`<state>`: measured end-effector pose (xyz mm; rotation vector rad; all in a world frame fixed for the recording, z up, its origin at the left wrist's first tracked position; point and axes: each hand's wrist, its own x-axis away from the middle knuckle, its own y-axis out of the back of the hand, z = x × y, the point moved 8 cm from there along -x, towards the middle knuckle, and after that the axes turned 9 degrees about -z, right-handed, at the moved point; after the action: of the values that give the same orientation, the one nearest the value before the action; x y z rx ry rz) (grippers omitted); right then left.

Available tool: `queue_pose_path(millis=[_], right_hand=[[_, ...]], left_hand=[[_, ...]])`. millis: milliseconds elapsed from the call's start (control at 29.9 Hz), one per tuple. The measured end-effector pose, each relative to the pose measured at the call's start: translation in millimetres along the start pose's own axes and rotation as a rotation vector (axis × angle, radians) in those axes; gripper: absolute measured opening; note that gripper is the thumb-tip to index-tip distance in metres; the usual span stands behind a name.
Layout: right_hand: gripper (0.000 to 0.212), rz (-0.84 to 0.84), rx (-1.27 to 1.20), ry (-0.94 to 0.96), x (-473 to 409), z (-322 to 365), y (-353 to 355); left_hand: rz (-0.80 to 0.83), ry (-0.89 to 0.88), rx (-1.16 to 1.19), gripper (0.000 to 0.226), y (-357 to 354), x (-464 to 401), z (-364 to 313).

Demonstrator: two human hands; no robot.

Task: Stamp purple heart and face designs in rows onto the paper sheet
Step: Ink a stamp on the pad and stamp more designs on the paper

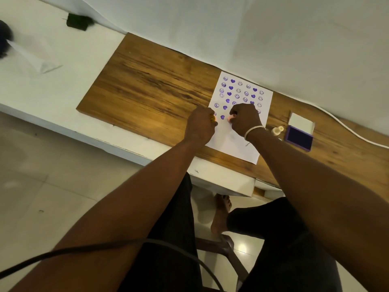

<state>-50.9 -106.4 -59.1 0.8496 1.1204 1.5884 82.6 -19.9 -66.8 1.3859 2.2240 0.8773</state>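
A white paper sheet (233, 144) lies on the wooden board (147, 85), its far half filled with rows of purple hearts and faces. My left hand (200, 125) is closed around a yellow-orange stamp (212, 119) at the sheet's left edge. My right hand (246, 119) grips a pink stamp (230, 118) pressed down on the paper, just right of the nearest purple heart (222, 116). An open purple ink pad (299, 138) sits to the right of the sheet, its white lid tipped up behind it.
A small cream stamp (277, 130) lies between paper and ink pad. A white cable (345, 127) runs along the board's far right. A dark green object (78, 21) rests on the white ledge far left. My knees, a chair and a black cable are below.
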Motion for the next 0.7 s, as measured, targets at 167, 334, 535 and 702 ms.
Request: queue_pose_path(millis=[167,334,535,702], right_hand=[[0.023,0.023,0.088,0.036,-2.3,6.5,-4.0],[0.032,0.072,0.192,0.064,-5.3,13.9,-7.1],[0.025,0.067,0.182,0.020,-6.8,16.1,-4.2],[0.022,0.085,0.093,-0.026,-9.3,9.5,-3.4]], left_hand=[[0.056,0.047,0.014,0.043,-8.7,0.7,5.4],[0.093,0.041,-0.025,0.040,-13.3,2.6,3.8],[0.117,-0.018,-0.108,0.032,-13.8,7.3,-0.4],[0.089,-0.017,-0.146,0.032,-14.6,7.7,-2.9]])
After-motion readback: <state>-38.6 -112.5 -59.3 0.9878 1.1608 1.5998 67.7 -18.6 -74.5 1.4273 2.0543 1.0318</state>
